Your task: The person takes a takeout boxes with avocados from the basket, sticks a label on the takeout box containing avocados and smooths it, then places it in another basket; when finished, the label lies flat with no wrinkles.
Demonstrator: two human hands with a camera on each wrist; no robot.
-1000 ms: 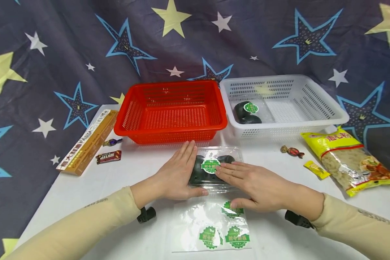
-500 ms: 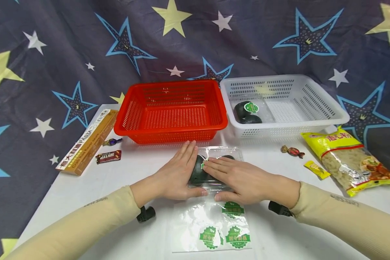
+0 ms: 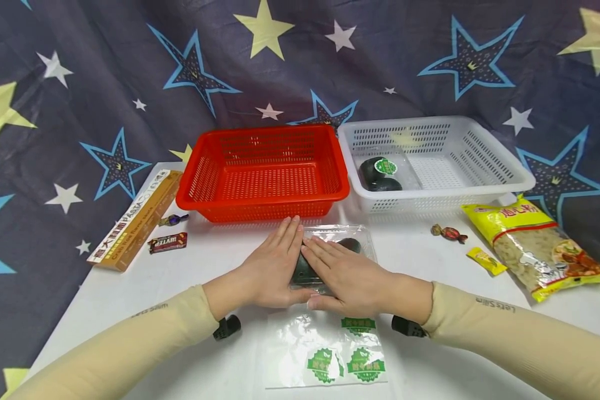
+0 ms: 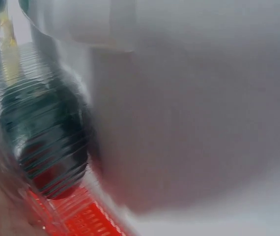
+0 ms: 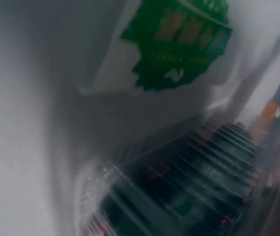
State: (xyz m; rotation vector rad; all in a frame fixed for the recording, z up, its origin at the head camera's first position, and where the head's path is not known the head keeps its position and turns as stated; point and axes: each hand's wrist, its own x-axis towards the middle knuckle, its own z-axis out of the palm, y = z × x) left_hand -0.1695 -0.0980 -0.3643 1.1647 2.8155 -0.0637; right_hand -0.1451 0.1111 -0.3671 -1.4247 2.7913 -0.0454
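Observation:
A clear plastic clamshell box (image 3: 369, 240) lies on the white table with dark green, rounded produce (image 3: 351, 244) inside. My left hand (image 3: 272, 271) lies on its left side, fingers straight. Across the middle of the lid my right hand (image 3: 352, 278) rests flat, its fingertips beside the left hand's fingers; the lid's round green label is hidden underneath. Both thumbs meet near the box's front edge. In the wrist views, the produce (image 4: 46, 140) shows dark through ribbed plastic walls (image 5: 179, 189). A sheet of green stickers (image 3: 292, 355) lies in front of the box.
Behind stand a red basket (image 3: 262, 208) and a white basket (image 3: 445, 191) holding another labelled clear box (image 3: 412, 175). To the left are a pasta box (image 3: 135, 222) and wrapped sweets (image 3: 168, 243); to the right, more sweets (image 3: 486, 261) and a yellow food bag (image 3: 537, 250).
My right hand has slid left across the lid, covering the green label, until it lies against my left hand. The left hand and the box have stayed in place.

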